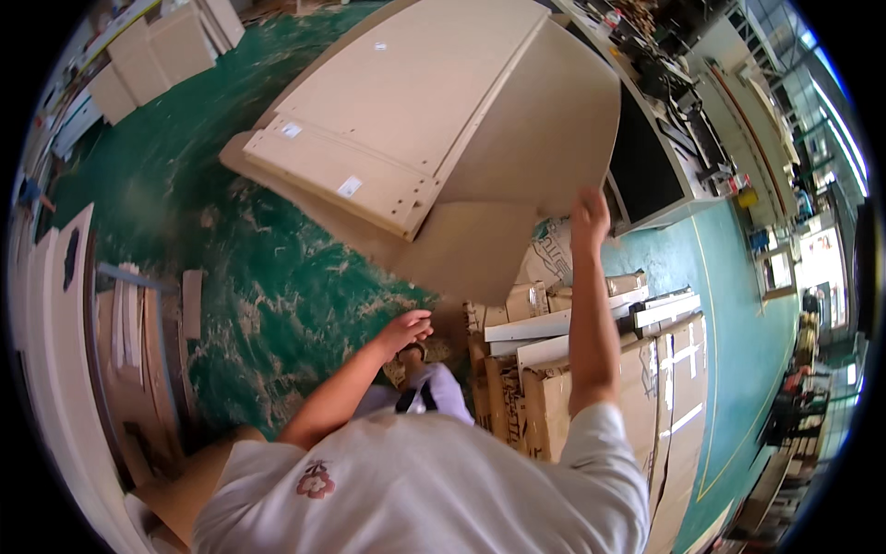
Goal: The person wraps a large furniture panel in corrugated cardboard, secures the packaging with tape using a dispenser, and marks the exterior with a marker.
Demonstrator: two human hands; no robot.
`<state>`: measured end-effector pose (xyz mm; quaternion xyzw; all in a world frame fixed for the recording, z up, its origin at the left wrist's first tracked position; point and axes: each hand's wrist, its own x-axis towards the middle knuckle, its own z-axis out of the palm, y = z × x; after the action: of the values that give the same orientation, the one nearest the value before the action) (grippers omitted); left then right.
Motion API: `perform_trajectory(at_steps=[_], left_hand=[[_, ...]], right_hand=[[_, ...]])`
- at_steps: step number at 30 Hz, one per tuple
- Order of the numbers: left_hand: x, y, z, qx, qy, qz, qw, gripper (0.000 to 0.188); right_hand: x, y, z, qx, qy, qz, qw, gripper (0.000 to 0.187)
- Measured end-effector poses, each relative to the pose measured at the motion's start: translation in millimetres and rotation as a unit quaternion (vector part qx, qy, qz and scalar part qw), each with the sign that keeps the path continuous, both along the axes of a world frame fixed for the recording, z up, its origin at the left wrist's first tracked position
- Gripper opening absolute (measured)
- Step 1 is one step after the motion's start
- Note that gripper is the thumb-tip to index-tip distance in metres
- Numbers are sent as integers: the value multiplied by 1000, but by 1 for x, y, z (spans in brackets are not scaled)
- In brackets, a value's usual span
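A large brown cardboard sheet [552, 115] spreads beneath and beside a stack of pale wooden panels [397, 102]. Its near part [475, 245] bends up toward me. At the sheet's right edge my right hand [591, 220] is closed on the cardboard, arm stretched forward. My left hand [407, 331] hangs near my leg, short of the sheet's near corner. Its fingers are loosely curled, with nothing visible in them. The front panel edge carries white labels [350, 186] and small drilled holes.
Taped cardboard packages [637, 388] and white strips [544, 325] lie close at my right. A black-sided workbench [651, 152] with tools stands beyond. Boards and offcuts [129, 337] line the left. Scraps and dust litter the green floor [254, 295].
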<state>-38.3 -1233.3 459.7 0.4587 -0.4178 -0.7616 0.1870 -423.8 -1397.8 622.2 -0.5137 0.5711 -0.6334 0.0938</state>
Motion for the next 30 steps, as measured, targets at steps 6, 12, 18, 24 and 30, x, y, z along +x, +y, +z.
perform_trajectory(at_steps=[6, 12, 18, 24, 30], left_hand=[[31, 56, 37, -43, 104, 102, 988, 39], [45, 49, 50, -140, 121, 153, 971, 37], [-11, -9, 92, -179, 115, 88, 973, 37], [-91, -126, 103, -225, 70, 127, 964, 36], [-186, -268, 66, -104, 142, 262, 949, 46]], right_hand=[[191, -73, 125, 129, 245, -37, 960, 14], [230, -108, 130, 187, 216, 9, 958, 16], [219, -143, 119, 185, 206, 97, 956, 14], [232, -159, 121, 153, 271, 138, 940, 15], [221, -185, 113, 134, 219, 282, 924, 17]])
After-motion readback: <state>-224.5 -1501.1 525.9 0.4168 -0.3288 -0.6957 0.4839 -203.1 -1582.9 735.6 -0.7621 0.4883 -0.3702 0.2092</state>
